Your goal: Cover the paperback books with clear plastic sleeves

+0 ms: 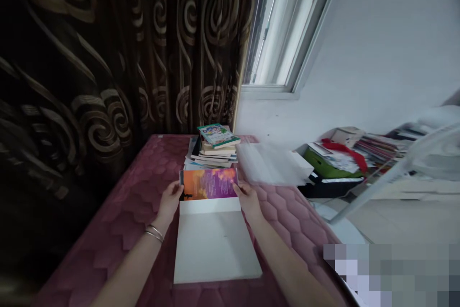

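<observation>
My left hand (pixel 169 200) and my right hand (pixel 247 197) grip the two side edges of a book with an orange and purple cover (pixel 208 183). The book stands tilted at the far end of a large white sheet (pixel 215 242) that lies flat on a quilted maroon mattress (pixel 125 221). Two thin bangles (pixel 154 233) ring my left wrist. Just beyond the held book a stack of books (pixel 212 150) rests on the mattress, topped by one with a green cover.
A dark swirl-patterned curtain (pixel 108 58) hangs on the left, with a window (pixel 283 29) beside it. A blurred white sheet (pixel 269 163) lies right of the stack. Cluttered papers, books and a green box (pixel 323 163) fill the right side, near a white frame (pixel 395 168).
</observation>
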The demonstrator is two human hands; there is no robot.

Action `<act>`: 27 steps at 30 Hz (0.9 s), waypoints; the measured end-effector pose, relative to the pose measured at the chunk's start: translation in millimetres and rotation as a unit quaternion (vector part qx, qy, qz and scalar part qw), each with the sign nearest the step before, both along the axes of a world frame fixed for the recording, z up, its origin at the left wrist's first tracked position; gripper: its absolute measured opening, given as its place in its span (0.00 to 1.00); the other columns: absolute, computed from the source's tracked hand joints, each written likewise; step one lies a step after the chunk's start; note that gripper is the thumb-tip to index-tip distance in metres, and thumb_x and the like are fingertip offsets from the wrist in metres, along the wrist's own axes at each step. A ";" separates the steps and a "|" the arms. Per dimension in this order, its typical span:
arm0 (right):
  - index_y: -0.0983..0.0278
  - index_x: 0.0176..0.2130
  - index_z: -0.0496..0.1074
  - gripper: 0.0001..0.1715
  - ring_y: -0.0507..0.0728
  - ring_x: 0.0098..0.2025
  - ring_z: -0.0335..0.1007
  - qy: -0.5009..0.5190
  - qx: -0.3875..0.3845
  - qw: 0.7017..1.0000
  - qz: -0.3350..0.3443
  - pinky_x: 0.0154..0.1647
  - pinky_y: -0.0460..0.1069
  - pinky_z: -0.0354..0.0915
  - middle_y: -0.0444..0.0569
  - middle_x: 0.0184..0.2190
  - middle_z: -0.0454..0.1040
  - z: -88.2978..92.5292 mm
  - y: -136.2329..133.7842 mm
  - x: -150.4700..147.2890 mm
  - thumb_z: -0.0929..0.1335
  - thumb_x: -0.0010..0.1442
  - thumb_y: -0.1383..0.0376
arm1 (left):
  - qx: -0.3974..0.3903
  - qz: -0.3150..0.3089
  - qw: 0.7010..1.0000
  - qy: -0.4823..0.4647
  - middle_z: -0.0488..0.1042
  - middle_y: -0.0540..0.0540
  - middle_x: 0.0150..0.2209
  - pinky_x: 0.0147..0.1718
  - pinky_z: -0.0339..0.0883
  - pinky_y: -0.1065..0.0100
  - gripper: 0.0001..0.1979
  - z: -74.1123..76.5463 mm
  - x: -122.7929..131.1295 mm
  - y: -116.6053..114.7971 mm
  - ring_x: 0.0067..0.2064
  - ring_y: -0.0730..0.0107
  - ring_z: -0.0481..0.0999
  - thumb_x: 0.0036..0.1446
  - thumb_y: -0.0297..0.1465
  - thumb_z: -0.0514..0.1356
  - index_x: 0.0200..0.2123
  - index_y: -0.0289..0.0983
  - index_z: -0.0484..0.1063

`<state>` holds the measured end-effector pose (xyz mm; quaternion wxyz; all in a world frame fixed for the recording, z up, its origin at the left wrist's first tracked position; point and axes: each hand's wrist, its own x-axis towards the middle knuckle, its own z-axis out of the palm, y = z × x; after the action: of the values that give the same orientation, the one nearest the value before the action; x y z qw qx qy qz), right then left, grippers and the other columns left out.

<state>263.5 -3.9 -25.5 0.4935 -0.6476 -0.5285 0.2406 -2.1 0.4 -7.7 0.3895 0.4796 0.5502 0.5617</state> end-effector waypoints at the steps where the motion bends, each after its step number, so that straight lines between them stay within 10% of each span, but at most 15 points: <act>1: 0.65 0.33 0.75 0.24 0.57 0.33 0.72 -0.033 -0.023 0.999 0.000 0.35 0.49 0.67 0.48 0.27 0.77 0.9 2.0 -1.2 0.63 0.58 0.49 | -0.012 0.006 0.998 0.065 0.79 0.42 0.41 0.42 0.69 0.66 0.18 -0.7 -0.2 1.1 0.43 0.63 0.78 0.52 0.38 0.61 0.44 0.34 0.72; 8: 0.66 0.40 0.74 0.14 0.61 0.38 0.74 -0.156 -0.139 0.978 0.001 0.39 0.51 0.65 0.53 0.33 0.78 3.7 16.0 -12.0 0.63 0.59 0.63 | -0.078 0.034 0.936 0.342 0.70 0.33 0.56 0.56 0.58 0.49 0.20 -4.1 21.7 2.7 0.57 0.50 0.69 0.56 0.25 0.55 0.53 0.34 0.67; 12: 0.70 0.53 0.68 0.23 0.68 0.53 0.66 -0.306 -0.141 0.941 -0.019 0.51 0.59 0.59 0.65 0.50 0.72 11.9 19.7 -30.0 0.63 0.59 0.67 | 0.011 -0.100 0.833 0.544 0.59 0.42 0.65 0.63 0.42 0.44 0.23 -8.8 49.1 1.5 0.65 0.55 0.56 0.61 0.28 0.49 0.59 0.40 0.63; 15: 0.65 0.59 0.64 0.25 0.66 0.62 0.56 -0.410 -0.070 0.905 0.088 0.58 0.61 0.53 0.60 0.61 0.63 16.8 20.4 -53.2 0.59 0.64 0.64 | 0.003 -0.175 0.789 0.589 0.55 0.41 0.67 0.63 0.38 0.42 0.26 -9.9 60.6 4.3 0.67 0.54 0.51 0.61 0.31 0.49 0.63 0.38 0.58; 20: 0.61 0.65 0.56 0.29 0.59 0.67 0.47 -0.396 -0.080 0.873 0.273 0.65 0.61 0.45 0.50 0.65 0.57 8.8 21.9 -74.9 0.51 0.69 0.58 | -0.029 -0.199 0.774 0.601 0.54 0.41 0.67 0.64 0.39 0.45 0.27 -11.0 59.0 8.1 0.68 0.55 0.50 0.62 0.33 0.45 0.64 0.39 0.58; 27: 0.64 0.66 0.53 0.34 0.58 0.70 0.40 -0.407 -0.177 0.879 0.175 0.67 0.66 0.35 0.51 0.68 0.49 3.2 18.3 -38.8 0.48 0.69 0.53 | -0.083 -0.165 0.779 0.600 0.45 0.43 0.69 0.64 0.32 0.42 0.30 -9.2 27.9 5.2 0.69 0.56 0.46 0.63 0.36 0.42 0.67 0.33 0.48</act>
<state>224.6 14.4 -22.3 0.0622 -0.6620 -0.7360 0.1272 25.8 5.6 -16.8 0.1057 0.7687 0.6296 0.0400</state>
